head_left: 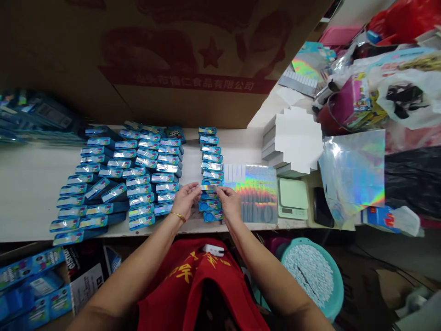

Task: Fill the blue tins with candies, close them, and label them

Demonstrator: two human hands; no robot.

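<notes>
My left hand (187, 198) and my right hand (230, 202) meet over a column of small blue boxes (211, 164). A narrow shiny sticker (207, 187) is stretched flat between them, its ends pinched in my fingertips. It lies across the top of one box, and I cannot tell whether it touches. Boxes farther up the column have shiny strips on their tops; the nearest blue boxes (212, 215) show bare printed tops. Right beside my right hand is a holographic sticker sheet (259, 193), with pale bare strips along its left side.
Several rows of blue boxes (141, 184) stand on the left of the white table (27, 193). A big cardboard carton (165, 101) borders the back. To the right are white card blanks (292, 138), a pale green scale (292, 198) and a black phone (323, 207). A tub of white pieces (310, 271) sits below.
</notes>
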